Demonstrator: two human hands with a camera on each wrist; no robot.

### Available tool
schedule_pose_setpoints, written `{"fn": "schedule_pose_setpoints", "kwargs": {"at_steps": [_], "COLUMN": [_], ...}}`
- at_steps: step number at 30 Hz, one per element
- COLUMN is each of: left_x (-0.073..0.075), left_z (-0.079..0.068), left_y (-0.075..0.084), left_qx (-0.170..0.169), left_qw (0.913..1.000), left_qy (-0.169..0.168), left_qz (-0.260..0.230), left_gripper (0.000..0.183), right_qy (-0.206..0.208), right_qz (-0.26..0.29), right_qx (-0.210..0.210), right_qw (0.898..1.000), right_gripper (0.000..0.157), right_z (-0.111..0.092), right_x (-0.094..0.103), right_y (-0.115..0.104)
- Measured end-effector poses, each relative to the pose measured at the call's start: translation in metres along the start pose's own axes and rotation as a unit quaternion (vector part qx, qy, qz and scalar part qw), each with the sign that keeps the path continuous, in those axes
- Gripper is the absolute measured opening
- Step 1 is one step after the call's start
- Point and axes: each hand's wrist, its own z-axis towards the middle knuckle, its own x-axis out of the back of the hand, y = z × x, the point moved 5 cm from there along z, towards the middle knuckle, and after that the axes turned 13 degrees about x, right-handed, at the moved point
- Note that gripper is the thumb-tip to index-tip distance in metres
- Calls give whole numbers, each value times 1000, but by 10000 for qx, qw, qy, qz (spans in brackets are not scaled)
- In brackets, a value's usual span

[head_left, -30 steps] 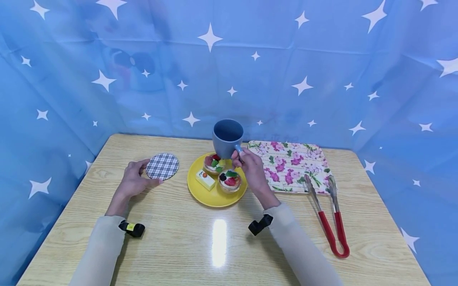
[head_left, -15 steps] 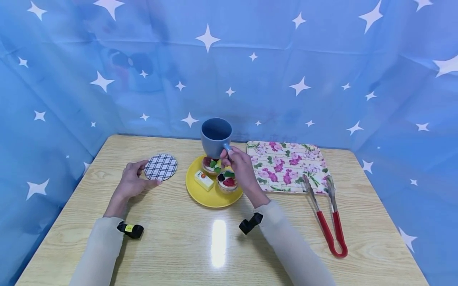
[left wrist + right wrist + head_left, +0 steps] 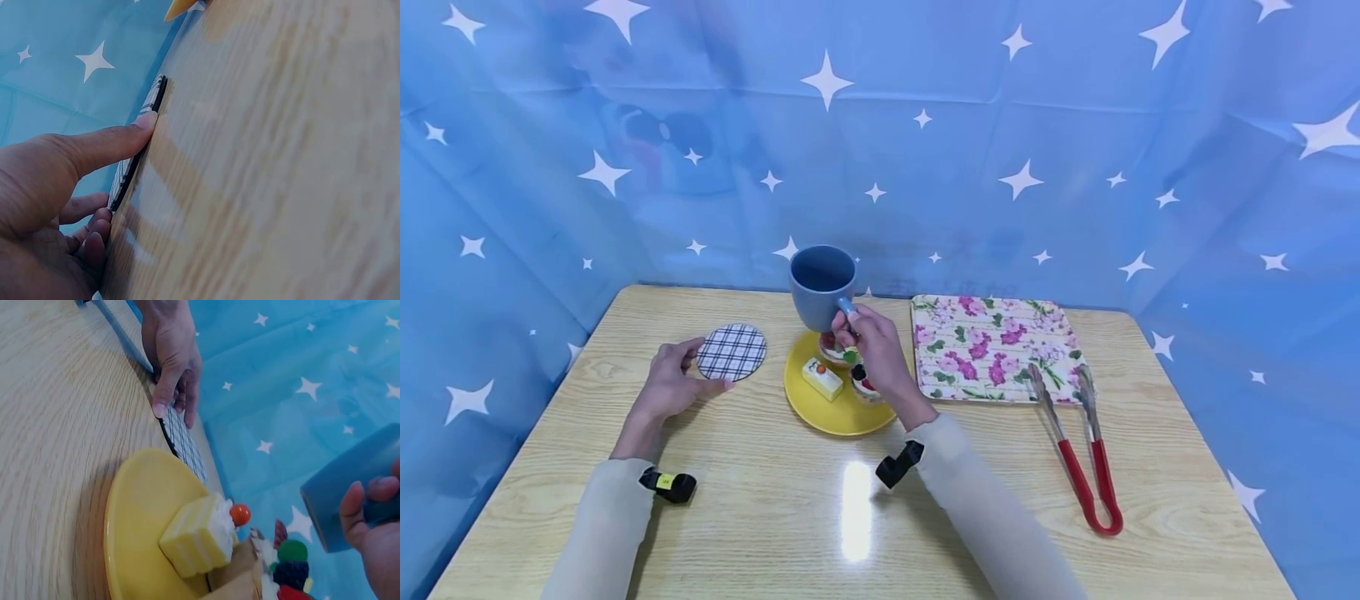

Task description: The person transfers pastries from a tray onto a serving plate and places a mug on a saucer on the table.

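A blue-grey mug [image 3: 818, 300] is held by its handle in my right hand [image 3: 882, 354], above the back of the yellow plate [image 3: 838, 423]. My left hand [image 3: 670, 387] grips the round checked coaster [image 3: 732, 352] by its edge, thumb on the near side and fingers on the left. In the left wrist view the coaster [image 3: 128, 172] lies flat or nearly so on the table. The plate carries a small cake slice [image 3: 822, 379] and two fruit dessert cups, one of them [image 3: 863, 387] partly hidden by my right hand; the mug covers part of the other.
To the right of the plate lies a floral tray [image 3: 977, 350]. Tongs with red handles [image 3: 1090, 483] rest partly on its front right corner. A blue star-patterned curtain [image 3: 925, 192] stands behind the wooden table [image 3: 760, 517].
My right hand has carried the mug leftward over the plate, from its right side toward the coaster. The left hand keeps its place at the coaster. The head view has shifted slightly.
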Motion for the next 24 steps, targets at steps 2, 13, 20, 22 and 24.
{"fn": "schedule_pose_setpoints", "kwargs": {"at_steps": [2,13,20,22,24], "left_x": [0,0,0,0,0], "left_z": [0,0,1,1,1], "left_y": [0,1,0,0,0], "left_qx": [-1,-1,-37,-52,-58], "left_qw": [10000,9999,9997,9998,9998], "left_qy": [29,128,187,170,153], "left_qz": [28,116,118,101,86], "left_gripper": [101,100,98,99,98], "right_qy": [-35,-140,-282,-284,-288], "right_qz": [17,63,-9,19,58], "right_qx": [-19,-250,-254,-261,-281], "right_qw": [10000,9996,9993,9993,9992], "right_gripper": [31,34,35,34,34], "right_z": [1,5,8,9,9], "right_x": [-5,-25,-39,-42,-45], "right_y": [1,9,13,15,17]}}
